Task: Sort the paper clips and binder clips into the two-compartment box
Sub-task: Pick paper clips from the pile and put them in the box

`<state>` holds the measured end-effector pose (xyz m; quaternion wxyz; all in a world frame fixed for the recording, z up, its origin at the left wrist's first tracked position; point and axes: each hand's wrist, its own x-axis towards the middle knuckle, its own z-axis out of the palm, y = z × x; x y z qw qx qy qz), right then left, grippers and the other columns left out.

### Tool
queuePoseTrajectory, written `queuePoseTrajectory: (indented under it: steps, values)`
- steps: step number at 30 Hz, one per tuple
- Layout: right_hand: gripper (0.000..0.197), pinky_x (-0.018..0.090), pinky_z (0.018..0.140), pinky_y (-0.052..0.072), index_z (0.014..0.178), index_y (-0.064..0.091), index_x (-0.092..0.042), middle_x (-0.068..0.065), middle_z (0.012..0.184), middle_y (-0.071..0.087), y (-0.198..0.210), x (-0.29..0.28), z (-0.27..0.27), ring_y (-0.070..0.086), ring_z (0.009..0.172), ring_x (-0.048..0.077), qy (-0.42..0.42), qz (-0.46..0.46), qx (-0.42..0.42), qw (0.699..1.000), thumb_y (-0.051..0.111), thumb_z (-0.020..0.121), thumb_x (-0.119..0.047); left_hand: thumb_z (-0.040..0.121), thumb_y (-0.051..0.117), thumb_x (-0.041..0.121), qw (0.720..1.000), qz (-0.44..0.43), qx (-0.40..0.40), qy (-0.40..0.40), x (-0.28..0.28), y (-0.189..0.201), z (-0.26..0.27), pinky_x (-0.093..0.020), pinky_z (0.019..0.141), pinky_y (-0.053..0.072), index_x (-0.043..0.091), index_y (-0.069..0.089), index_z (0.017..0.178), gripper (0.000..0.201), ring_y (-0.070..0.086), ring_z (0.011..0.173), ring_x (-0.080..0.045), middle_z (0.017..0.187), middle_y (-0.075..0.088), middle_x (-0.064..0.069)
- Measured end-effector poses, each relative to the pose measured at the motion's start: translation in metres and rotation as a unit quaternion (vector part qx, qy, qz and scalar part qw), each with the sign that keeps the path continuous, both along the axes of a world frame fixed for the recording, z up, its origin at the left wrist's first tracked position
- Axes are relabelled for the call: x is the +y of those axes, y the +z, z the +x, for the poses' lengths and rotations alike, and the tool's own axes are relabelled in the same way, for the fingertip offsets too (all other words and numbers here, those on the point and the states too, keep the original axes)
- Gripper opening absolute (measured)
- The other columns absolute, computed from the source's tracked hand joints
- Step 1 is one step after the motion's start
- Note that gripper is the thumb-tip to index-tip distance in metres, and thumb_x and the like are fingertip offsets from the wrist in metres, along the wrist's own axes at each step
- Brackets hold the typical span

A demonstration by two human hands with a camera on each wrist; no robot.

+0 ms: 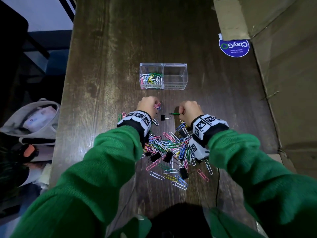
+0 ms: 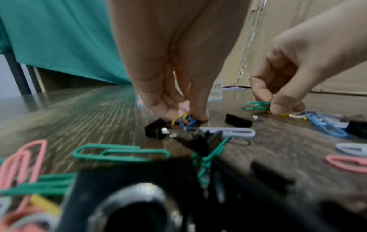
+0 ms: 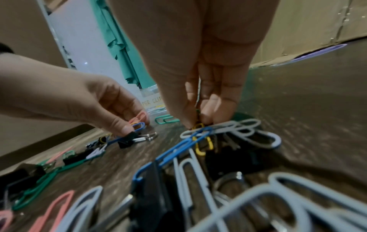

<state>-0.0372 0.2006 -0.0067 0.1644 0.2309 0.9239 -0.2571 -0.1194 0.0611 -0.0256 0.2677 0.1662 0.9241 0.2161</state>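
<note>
While both hands work at the far edge of the pile of clips on the wooden table, each has its fingers curled into a pinch: the left hand holds a small bunch of pink, blue and yellow paper clips, and the right hand pinches a green paper clip between thumb and fingertips. A lone black binder clip lies on the table between them. Just beyond stands the clear box, its left compartment partly filled with paper clips, its right one, labelled for binder clips, apparently empty. Paper clips are light, thin and slick wire that tangles easily, so a fingertip pinch across the loops probably suits best; binder clips are stiffer and heavier, best taken by the black body or wire handles.
</note>
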Motion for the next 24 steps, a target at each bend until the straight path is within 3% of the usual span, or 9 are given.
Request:
queuePoseTrajectory:
  steps: [3,8,10,13,16,18,20,24]
  values:
    - [0.014,0.031,0.085,0.049,0.084,0.07,-0.008,0.014,0.101,0.07,0.005,0.002,0.005,0.065,0.097,0.03,-0.041,0.003,-0.012,0.999,0.063,0.079,0.002,0.086,0.047,-0.007,0.998,0.014,0.045,-0.041,0.004,0.013,0.002,-0.032,0.092,0.05,0.008,0.065,0.102,0.028,0.065,0.098,-0.026,0.102,0.07,-0.012]
    - [0.019,0.033,0.089,0.048,0.086,0.072,-0.005,0.016,0.095,0.068,0.005,-0.008,0.01,0.063,0.099,0.032,-0.073,-0.007,-0.028,0.997,0.057,0.081,0.006,0.091,0.049,0.005,0.971,0.116,0.211,0.001,0.018,0.049,-0.032,-0.038,0.094,0.049,0.008,0.063,0.108,0.022,0.06,0.103,-0.029,0.113,0.061,-0.014]
    - [0.016,0.031,0.087,0.048,0.09,0.071,-0.003,0.009,0.078,0.059,0.006,-0.009,0.01,0.061,0.099,0.03,-0.091,-0.019,-0.043,0.995,0.059,0.082,0.005,0.09,0.053,0.008,0.974,0.075,0.212,-0.023,0.022,0.058,-0.053,-0.041,0.093,0.048,0.01,0.062,0.113,0.025,0.058,0.106,-0.034,0.115,0.06,-0.015]
    - [0.015,0.029,0.084,0.048,0.091,0.071,-0.002,0.015,0.092,0.065,0.007,-0.007,0.01,0.063,0.099,0.031,-0.08,-0.024,-0.044,0.996,0.061,0.082,0.003,0.088,0.059,0.017,0.979,-0.014,0.186,-0.081,0.023,0.053,-0.065,-0.046,0.095,0.044,0.01,0.053,0.126,0.04,0.051,0.115,-0.036,0.12,0.056,-0.02]
    - [0.013,0.027,0.083,0.048,0.082,0.071,-0.006,0.014,0.09,0.062,0.008,-0.002,0.008,0.063,0.095,0.03,-0.074,-0.035,-0.027,0.996,0.063,0.079,0.004,0.089,0.058,0.025,0.978,-0.034,0.178,-0.105,0.018,0.036,-0.056,-0.047,0.096,0.045,0.008,0.054,0.122,0.038,0.051,0.116,-0.035,0.12,0.056,-0.017]
    - [0.014,0.026,0.082,0.048,0.076,0.069,-0.01,0.014,0.095,0.068,0.01,0.002,0.003,0.06,0.086,0.024,-0.084,-0.045,0.009,0.995,0.066,0.076,0.004,0.091,0.053,0.013,0.977,-0.028,0.171,-0.122,0.012,0.029,-0.049,-0.046,0.092,0.048,0.01,0.059,0.115,0.026,0.056,0.11,-0.034,0.116,0.059,-0.014]
    - [0.019,0.025,0.083,0.048,0.067,0.063,-0.016,0.011,0.085,0.067,0.015,0.005,-0.005,0.057,0.081,0.021,-0.087,-0.048,0.06,0.993,0.067,0.074,0.002,0.089,0.049,0.0,0.976,-0.012,0.176,-0.126,0.005,0.023,-0.044,-0.044,0.091,0.049,0.014,0.062,0.112,0.03,0.059,0.106,-0.033,0.113,0.061,-0.012]
    - [0.03,0.017,0.075,0.043,0.059,0.054,-0.023,-0.002,0.07,0.058,0.038,0.004,-0.032,0.054,0.073,0.013,-0.085,-0.074,0.165,0.98,0.066,0.072,0.001,0.088,0.05,-0.001,0.974,0.012,0.186,-0.133,-0.004,0.018,-0.027,-0.043,0.092,0.05,0.018,0.063,0.114,0.034,0.061,0.105,-0.031,0.114,0.063,-0.01]
